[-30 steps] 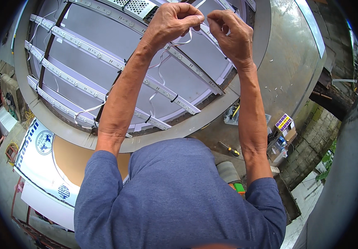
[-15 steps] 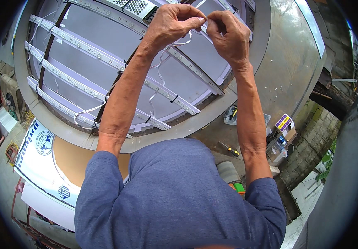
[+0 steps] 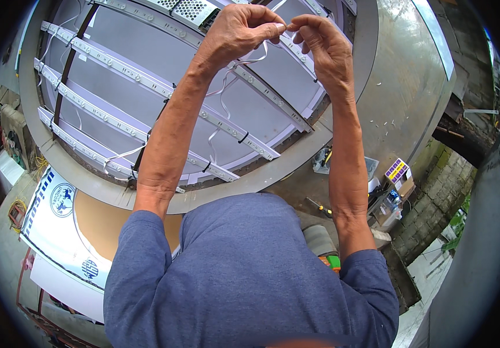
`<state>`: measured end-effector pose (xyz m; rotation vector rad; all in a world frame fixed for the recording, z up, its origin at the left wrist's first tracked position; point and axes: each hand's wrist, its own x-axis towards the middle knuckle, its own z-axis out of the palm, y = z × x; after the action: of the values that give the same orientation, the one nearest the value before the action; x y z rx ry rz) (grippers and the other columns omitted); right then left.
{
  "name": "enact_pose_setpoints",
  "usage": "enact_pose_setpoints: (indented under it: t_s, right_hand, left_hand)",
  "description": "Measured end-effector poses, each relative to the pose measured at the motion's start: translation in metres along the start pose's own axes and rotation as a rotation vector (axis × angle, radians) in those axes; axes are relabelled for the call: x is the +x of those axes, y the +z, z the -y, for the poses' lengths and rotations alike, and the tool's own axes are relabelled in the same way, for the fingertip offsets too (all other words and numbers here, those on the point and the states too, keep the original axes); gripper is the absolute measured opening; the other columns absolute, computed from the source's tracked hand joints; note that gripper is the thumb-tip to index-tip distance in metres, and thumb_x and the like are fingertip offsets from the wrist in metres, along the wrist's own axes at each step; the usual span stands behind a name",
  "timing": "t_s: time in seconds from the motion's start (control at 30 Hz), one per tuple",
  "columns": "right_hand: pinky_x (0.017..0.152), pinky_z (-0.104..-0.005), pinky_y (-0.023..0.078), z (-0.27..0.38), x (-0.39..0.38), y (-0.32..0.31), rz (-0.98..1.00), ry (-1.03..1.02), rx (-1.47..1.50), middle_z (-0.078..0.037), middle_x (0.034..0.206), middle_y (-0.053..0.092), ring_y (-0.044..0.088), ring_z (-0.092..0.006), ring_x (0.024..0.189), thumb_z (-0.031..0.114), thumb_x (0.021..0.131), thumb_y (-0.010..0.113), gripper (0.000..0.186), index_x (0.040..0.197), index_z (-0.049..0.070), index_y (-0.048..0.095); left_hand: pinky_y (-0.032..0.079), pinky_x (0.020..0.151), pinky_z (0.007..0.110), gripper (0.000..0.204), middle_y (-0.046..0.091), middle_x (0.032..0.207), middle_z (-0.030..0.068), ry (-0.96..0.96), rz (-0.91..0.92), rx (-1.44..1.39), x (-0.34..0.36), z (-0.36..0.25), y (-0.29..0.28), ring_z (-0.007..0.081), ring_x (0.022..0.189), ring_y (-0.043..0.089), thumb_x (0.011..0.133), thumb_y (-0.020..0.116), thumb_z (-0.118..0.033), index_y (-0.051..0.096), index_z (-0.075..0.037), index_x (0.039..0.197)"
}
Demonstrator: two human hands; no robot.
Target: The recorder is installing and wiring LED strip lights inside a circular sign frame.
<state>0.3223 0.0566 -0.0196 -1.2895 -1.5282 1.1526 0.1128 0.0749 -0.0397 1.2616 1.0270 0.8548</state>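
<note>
At the top middle, my left hand (image 3: 235, 32) pinches a thin white wire (image 3: 257, 60), which loops down below the fingers. My right hand (image 3: 328, 55) meets it fingertip to fingertip, its index finger and thumb closed at the wire's end; whatever lies between them is too small to make out. Both hands are over a large round metal frame (image 3: 102, 188) with a pale inside. Across it run several white LED strips (image 3: 128, 71), tied with black cable ties and joined by white wires. A perforated metal power supply (image 3: 189, 10) sits just beyond my left hand.
Right of the frame lies a metal sheet (image 3: 398, 95) with small white scraps. A yellow-handled screwdriver (image 3: 322, 210), a clear plastic tray (image 3: 369, 167) and a cardboard box (image 3: 404, 187) lie at the lower right. A printed white and brown board (image 3: 96, 223) is at the lower left.
My right hand has turned and shifted slightly right, its fingers less curled than before. My left hand stays nearly in place with its pinch on the wire.
</note>
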Motion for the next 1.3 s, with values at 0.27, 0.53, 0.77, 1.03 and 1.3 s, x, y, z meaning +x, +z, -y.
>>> enact_pose_setpoints:
  t_s: [0.27, 0.53, 0.77, 1.03, 1.3]
  right_hand:
    - [0.077, -0.0260, 0.056, -0.005, 0.011, -0.008, 0.160, -0.065, -0.065, -0.002, 0.092, 0.076, 0.068, -0.0096, 0.083, 0.009, 0.097, 0.068, 0.013, 0.108, 0.007, 0.074]
    - [0.081, -0.0275, 0.058, -0.004, 0.013, -0.009, 0.190, -0.057, -0.044, -0.003, 0.092, 0.077, 0.070, -0.0116, 0.085, 0.012, 0.094, 0.073, 0.014, 0.107, 0.006, 0.075]
    - [0.083, -0.0282, 0.059, -0.004, 0.013, -0.012, 0.209, -0.024, -0.073, -0.003, 0.092, 0.077, 0.072, -0.0127, 0.087, 0.014, 0.092, 0.076, 0.017, 0.107, 0.006, 0.075]
    - [0.080, -0.0296, 0.058, -0.004, 0.016, -0.012, 0.200, -0.108, -0.091, -0.004, 0.091, 0.077, 0.072, -0.0129, 0.085, 0.014, 0.092, 0.077, 0.016, 0.104, 0.005, 0.074]
    - [0.075, -0.0270, 0.057, -0.004, 0.007, 0.002, 0.026, -0.139, -0.190, -0.002, 0.087, 0.075, 0.070, -0.0111, 0.080, 0.012, 0.095, 0.073, 0.012, 0.105, 0.004, 0.074]
  left_hand:
    - [0.040, 0.052, 0.017, 0.023, 0.074, 0.080, 0.0001, 0.021, 0.037, 0.073, -0.003, -0.007, -0.001, 0.0009, 0.061, 0.054, 0.095, 0.075, -0.026, 0.077, -0.005, 0.105]
    - [0.041, 0.052, 0.018, 0.023, 0.074, 0.079, 0.0004, 0.016, 0.028, 0.083, -0.002, -0.008, -0.001, 0.0013, 0.061, 0.055, 0.095, 0.075, -0.026, 0.077, -0.005, 0.104]
    - [0.041, 0.051, 0.018, 0.023, 0.074, 0.079, 0.0007, 0.015, 0.037, 0.071, -0.003, -0.007, -0.001, 0.0014, 0.060, 0.055, 0.095, 0.076, -0.026, 0.077, -0.005, 0.104]
    - [0.040, 0.051, 0.017, 0.019, 0.075, 0.080, 0.0011, 0.030, 0.052, 0.053, -0.001, -0.004, -0.002, 0.0005, 0.061, 0.056, 0.097, 0.073, -0.021, 0.077, -0.005, 0.105]
    - [0.043, 0.052, 0.017, 0.020, 0.078, 0.084, 0.0032, 0.036, 0.062, 0.057, 0.000, -0.007, -0.003, 0.0016, 0.063, 0.060, 0.096, 0.075, -0.022, 0.077, -0.005, 0.107]
